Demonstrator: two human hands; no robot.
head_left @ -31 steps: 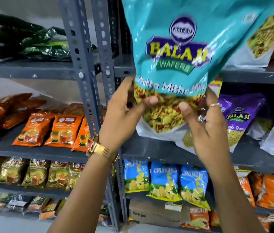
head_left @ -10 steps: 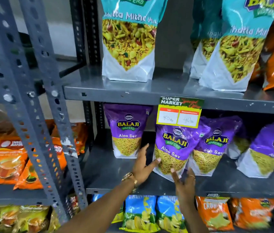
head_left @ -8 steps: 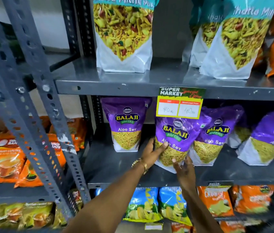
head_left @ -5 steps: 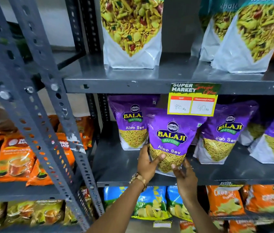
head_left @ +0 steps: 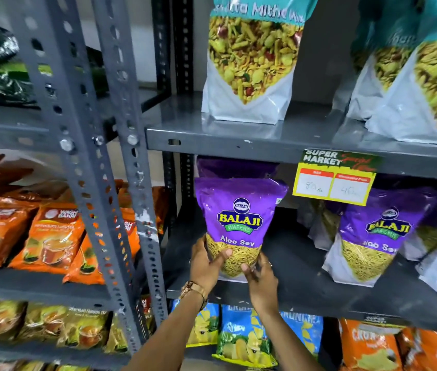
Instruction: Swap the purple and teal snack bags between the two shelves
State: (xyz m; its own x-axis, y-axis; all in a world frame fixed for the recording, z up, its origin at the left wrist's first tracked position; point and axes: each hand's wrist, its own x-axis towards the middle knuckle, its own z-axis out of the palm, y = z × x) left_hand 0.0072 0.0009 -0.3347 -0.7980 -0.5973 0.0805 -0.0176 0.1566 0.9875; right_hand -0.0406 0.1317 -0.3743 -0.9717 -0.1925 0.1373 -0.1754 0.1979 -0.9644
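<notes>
A purple Aloo Sev bag (head_left: 240, 218) stands upright at the left of the middle shelf (head_left: 319, 295), held at its bottom by both hands. My left hand (head_left: 206, 263) grips its lower left corner and my right hand (head_left: 260, 277) its lower right. Another purple bag is partly hidden right behind it. More purple bags (head_left: 372, 236) stand to the right on the same shelf. Teal Khatta Mitha bags (head_left: 252, 57) stand on the upper shelf (head_left: 238, 140), with others (head_left: 426, 76) at the right.
A yellow price tag (head_left: 335, 178) hangs from the upper shelf's front edge. Grey perforated uprights (head_left: 131, 183) divide this rack from the left one, which holds orange tea packs (head_left: 48, 234). Blue and orange chip bags (head_left: 246, 338) fill the shelf below.
A second ago both hands reached for a purple bag under the price tag. They took hold of it and moved it left, in front of the leftmost purple bag.
</notes>
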